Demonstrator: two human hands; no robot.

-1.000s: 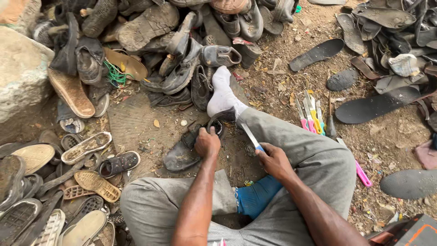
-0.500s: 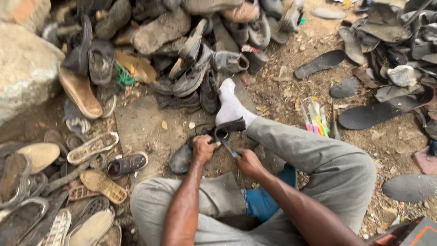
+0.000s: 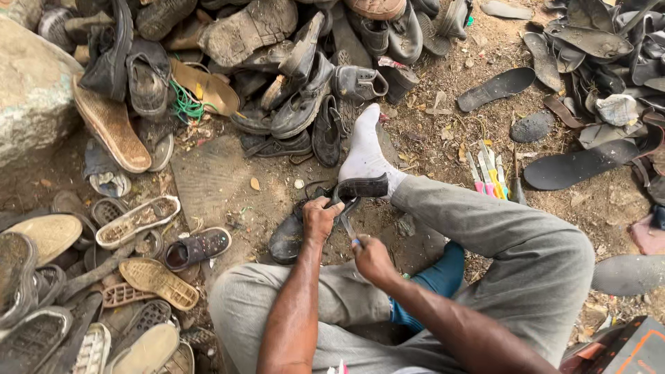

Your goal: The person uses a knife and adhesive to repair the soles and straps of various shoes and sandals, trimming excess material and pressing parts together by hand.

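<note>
Shoe (image 3: 298, 232) | left hand (image 3: 320, 218) holds | right hand (image 3: 373, 257) grips blade (image 3: 348, 227), seemingly

The sock (image 3: 365, 154) on the outstretched foot was white; the trousers (image 3: 512, 235) were pale grey, with a blue cloth (image 3: 436, 280) showing beneath the knee. The shoe (image 3: 298, 232) under the left hand (image 3: 320, 218) was black. A tangle of green cord (image 3: 181, 105) lay among brown and grey worn shoes. Knives (image 3: 487, 170) had pink, yellow and green handles. The ground (image 3: 222, 180) was dusty brown.
</note>
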